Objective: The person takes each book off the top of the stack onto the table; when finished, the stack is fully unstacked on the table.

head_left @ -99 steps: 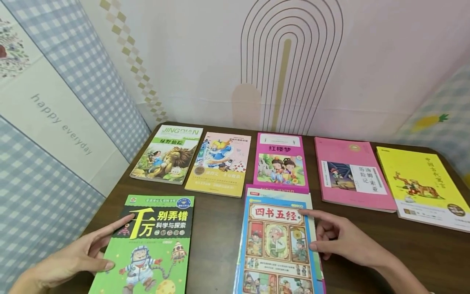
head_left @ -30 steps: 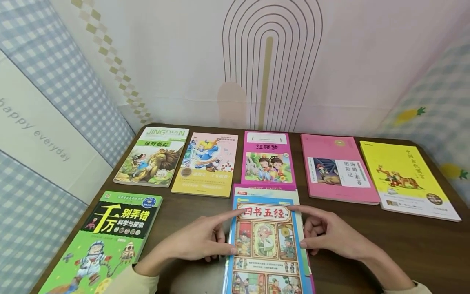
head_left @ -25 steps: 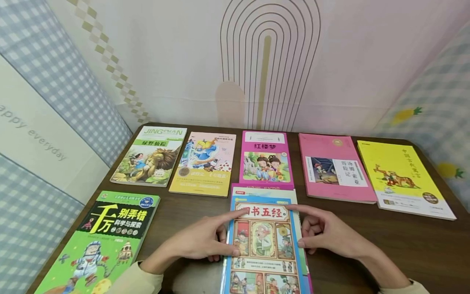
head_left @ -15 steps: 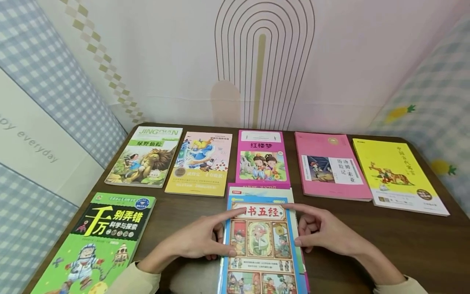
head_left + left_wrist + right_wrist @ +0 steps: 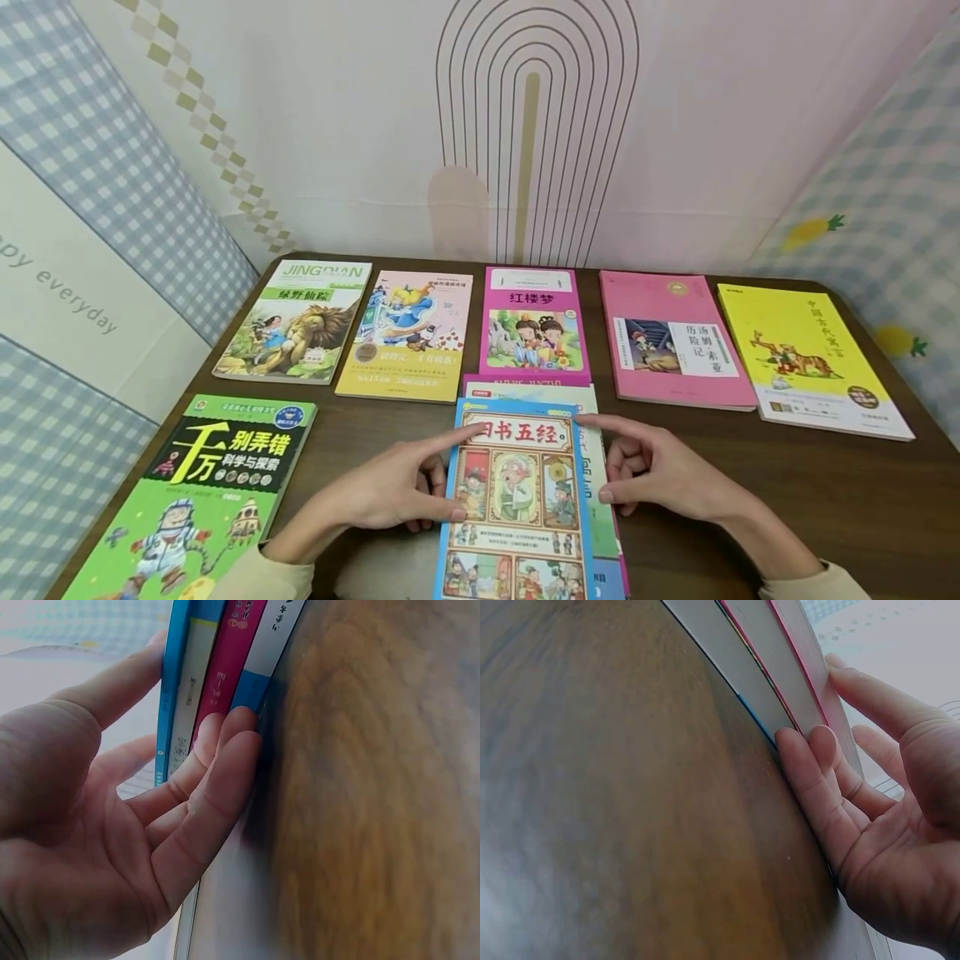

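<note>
A blue comic-style book (image 5: 517,492) lies on top of a stack, shifted left over a green-and-white book (image 5: 606,479). My left hand (image 5: 390,487) pinches the blue book's left edge, index finger and thumb on its cover. In the left wrist view, its other fingers lie against the stacked spines, among them a magenta spine (image 5: 229,656). My right hand (image 5: 671,479) holds the stack's right side, index fingertip at the blue book's upper right corner. Seen from the right wrist, its fingers bend against the page edges (image 5: 769,656). The stack's lower end is out of frame.
Beyond lies a row of books: a lion-cover book (image 5: 300,321), a pink-and-yellow one (image 5: 408,333), a magenta one (image 5: 532,321), a pink one (image 5: 675,342) and a yellow one (image 5: 813,358). A green science book (image 5: 198,500) lies left on the dark wooden table (image 5: 750,467).
Over three seconds, my left hand has left the green science book and come to the stack's left side. In the last half second the blue book has slid left, uncovering more of the green-and-white book.
</note>
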Action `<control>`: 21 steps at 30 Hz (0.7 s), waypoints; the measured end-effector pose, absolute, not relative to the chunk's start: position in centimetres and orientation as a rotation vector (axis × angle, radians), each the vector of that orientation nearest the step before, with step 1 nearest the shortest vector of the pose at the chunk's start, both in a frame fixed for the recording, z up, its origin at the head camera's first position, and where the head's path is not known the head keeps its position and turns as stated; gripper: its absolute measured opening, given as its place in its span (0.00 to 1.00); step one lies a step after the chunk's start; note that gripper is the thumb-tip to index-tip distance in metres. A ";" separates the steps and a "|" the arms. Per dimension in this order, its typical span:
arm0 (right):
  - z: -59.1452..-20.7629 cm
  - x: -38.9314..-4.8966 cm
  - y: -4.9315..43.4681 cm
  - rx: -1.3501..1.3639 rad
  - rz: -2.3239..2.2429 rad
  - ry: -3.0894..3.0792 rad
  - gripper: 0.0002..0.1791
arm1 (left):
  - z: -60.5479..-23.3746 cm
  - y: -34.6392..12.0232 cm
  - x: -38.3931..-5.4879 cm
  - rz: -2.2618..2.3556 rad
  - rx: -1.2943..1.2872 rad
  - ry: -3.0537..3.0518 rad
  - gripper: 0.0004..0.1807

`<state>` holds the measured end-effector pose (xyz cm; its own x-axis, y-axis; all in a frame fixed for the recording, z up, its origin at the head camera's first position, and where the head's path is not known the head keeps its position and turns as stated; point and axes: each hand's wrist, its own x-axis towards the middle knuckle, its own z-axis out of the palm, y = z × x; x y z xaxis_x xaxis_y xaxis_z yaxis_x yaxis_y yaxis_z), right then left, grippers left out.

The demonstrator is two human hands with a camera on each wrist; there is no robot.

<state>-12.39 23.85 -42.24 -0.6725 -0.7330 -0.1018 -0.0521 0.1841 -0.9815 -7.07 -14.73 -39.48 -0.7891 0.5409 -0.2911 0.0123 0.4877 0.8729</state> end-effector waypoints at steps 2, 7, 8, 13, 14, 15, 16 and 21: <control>-42.2 -12.4 23.9 -0.727 -1.529 1.891 0.39 | -39.5 -15.1 -6.9 1.292 0.443 2.189 0.48; -42.2 -12.5 23.8 -0.717 -1.530 1.885 0.39 | -39.4 -16.2 -6.4 1.373 0.397 2.129 0.48; -42.2 -12.5 23.8 -0.716 -1.530 1.883 0.39 | -39.4 -16.4 -6.3 1.401 0.387 2.106 0.48; -42.3 -12.6 23.8 -0.723 -1.534 1.881 0.40 | -39.7 -16.4 -6.1 1.510 0.348 2.007 0.49; -42.4 -12.6 23.8 -0.724 -1.536 1.882 0.40 | -39.8 -16.3 -6.1 1.520 0.348 1.996 0.49; -42.4 -12.6 23.8 -0.726 -1.537 1.884 0.40 | -39.8 -16.2 -6.1 1.529 0.348 1.985 0.49; -42.4 -12.5 23.8 -0.727 -1.539 1.884 0.40 | -39.9 -16.1 -6.2 1.535 0.357 1.975 0.49; -42.4 -12.4 23.8 -0.721 -1.533 1.891 0.39 | -40.1 -16.1 -6.3 1.563 0.419 1.928 0.47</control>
